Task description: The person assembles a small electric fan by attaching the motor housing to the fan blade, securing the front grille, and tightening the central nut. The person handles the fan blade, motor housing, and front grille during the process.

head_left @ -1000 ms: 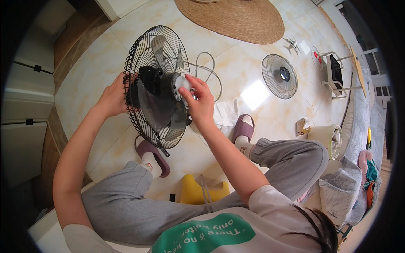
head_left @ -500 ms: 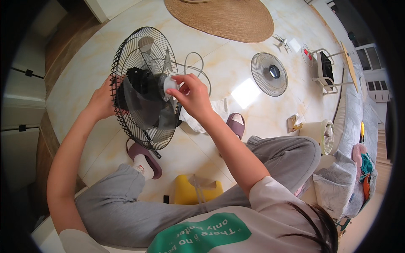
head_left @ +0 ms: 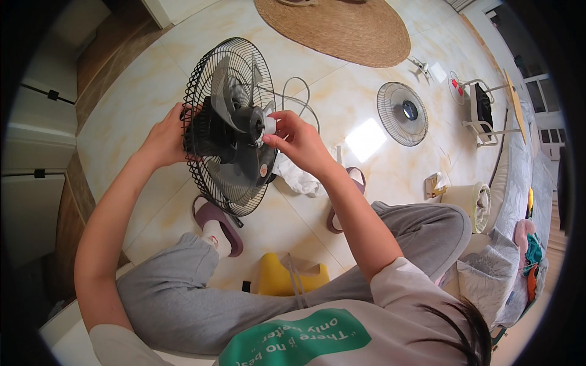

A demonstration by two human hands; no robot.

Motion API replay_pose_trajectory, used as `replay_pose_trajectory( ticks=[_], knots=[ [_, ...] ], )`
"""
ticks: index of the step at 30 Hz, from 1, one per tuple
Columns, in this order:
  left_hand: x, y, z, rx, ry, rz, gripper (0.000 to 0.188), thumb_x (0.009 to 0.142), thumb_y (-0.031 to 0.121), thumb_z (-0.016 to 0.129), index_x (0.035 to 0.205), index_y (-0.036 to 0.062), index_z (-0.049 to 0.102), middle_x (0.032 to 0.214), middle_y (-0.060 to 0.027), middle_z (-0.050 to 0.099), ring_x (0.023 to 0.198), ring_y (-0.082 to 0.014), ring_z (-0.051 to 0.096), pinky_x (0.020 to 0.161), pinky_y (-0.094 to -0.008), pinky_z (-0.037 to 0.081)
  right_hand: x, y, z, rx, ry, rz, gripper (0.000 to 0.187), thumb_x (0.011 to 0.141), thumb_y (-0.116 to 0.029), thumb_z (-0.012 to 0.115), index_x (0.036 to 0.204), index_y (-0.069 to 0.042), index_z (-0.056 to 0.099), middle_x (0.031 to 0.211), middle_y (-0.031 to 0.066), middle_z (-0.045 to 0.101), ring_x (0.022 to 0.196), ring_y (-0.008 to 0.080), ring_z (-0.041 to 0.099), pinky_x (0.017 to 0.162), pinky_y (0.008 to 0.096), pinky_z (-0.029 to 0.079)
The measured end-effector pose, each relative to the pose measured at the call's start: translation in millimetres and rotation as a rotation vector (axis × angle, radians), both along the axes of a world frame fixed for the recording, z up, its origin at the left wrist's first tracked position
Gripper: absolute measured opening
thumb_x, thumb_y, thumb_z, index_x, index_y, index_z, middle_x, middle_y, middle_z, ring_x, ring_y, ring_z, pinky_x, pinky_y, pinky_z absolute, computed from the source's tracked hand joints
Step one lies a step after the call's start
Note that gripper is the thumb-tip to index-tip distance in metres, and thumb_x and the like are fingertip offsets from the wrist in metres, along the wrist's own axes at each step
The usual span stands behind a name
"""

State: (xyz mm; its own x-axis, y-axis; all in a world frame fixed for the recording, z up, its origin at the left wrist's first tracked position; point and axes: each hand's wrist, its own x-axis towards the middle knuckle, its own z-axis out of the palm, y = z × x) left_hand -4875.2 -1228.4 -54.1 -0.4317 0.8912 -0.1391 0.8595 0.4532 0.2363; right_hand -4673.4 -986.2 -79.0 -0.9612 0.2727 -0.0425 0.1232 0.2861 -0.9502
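A black electric fan [head_left: 207,128] stands tilted in front of me, its dark translucent blades [head_left: 235,180] exposed inside the wire rear guard [head_left: 227,210]. From behind, my left hand [head_left: 163,139] steadies the motor housing; its fingertips are partly hidden by the guard. My right hand [head_left: 300,145] pinches a small whitish cap [head_left: 270,125] between thumb and fingers at the centre of the blade hub. I cannot tell whether the cap is still seated on the shaft.
The front grille [head_left: 403,114] lies on the tiled floor to the right. A grey cord [head_left: 299,82] and a crumpled white bag [head_left: 299,179] are beside the fan. A yellow stool [head_left: 290,279] sits between my legs, a bin [head_left: 479,204] by the sofa, a woven mat [head_left: 342,30] at the back.
The blades have turned around the hub. My right fingers have shifted their pinch on the cap. The whole scene sits slightly further right in the view.
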Motion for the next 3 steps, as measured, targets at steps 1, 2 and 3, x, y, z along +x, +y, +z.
replay_pose_trajectory(
  ticks=[1, 2, 3],
  knots=[
    [-0.4, 0.4, -0.4, 0.009, -0.017, -0.011, 0.106, 0.054, 0.029, 0.090, 0.144, 0.0154, 0.037, 0.125, -0.0089, 0.042, 0.118, -0.0312, 0.050, 0.090, -0.0429, 0.050, -1.1, 2.2, -1.1, -0.051, -0.011, -0.002, 0.047, 0.085, -0.021, 0.075, 0.120, 0.000, 0.054, 0.089, 0.0075, 0.065, 0.076, 0.0147, 0.065, 0.070, 0.0290, 0.051],
    [-1.5, 0.0, -1.1, 0.017, -0.034, -0.019, 0.105, 0.055, 0.030, 0.090, 0.145, 0.0154, 0.037, 0.125, -0.0100, 0.042, 0.120, -0.0312, 0.048, 0.090, -0.0427, 0.049, -3.1, 3.2, -3.0, -0.018, -0.062, -0.016, 0.047, 0.085, -0.022, 0.075, 0.122, -0.002, 0.054, 0.091, 0.0077, 0.066, 0.078, 0.0145, 0.065, 0.071, 0.0294, 0.052],
    [-3.0, -1.1, -1.8, 0.013, -0.039, -0.027, 0.105, 0.056, 0.031, 0.090, 0.145, 0.0155, 0.036, 0.125, -0.0111, 0.042, 0.122, -0.0313, 0.047, 0.090, -0.0425, 0.049, -5.6, 3.3, -5.5, 0.007, -0.058, -0.011, 0.047, 0.085, -0.023, 0.075, 0.123, -0.005, 0.054, 0.094, 0.0079, 0.066, 0.079, 0.0143, 0.065, 0.072, 0.0298, 0.052]
  ],
)
